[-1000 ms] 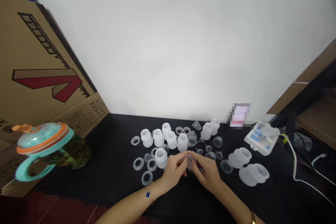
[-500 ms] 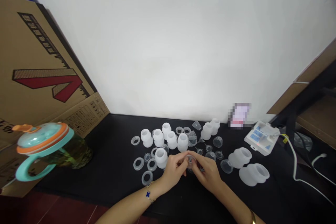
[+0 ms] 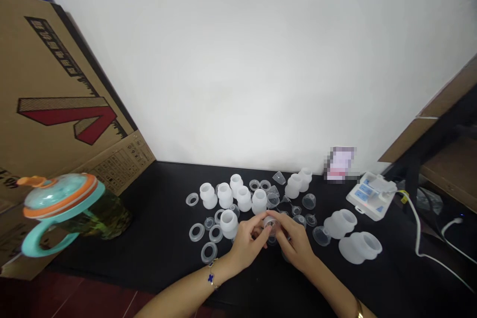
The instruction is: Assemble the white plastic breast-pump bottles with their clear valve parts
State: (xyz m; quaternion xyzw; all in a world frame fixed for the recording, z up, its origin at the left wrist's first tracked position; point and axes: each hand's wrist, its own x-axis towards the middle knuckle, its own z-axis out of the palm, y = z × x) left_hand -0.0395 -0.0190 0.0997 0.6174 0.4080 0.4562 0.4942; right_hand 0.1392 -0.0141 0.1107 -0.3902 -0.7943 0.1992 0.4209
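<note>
Holding a clear part point(image 3: 274, 224) occupies both hands point(image 3: 246, 242) point(image 3: 296, 242).

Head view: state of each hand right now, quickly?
Left hand: closed, holding one side of a clear part.
Right hand: closed, holding the other side of the same part.
</note>
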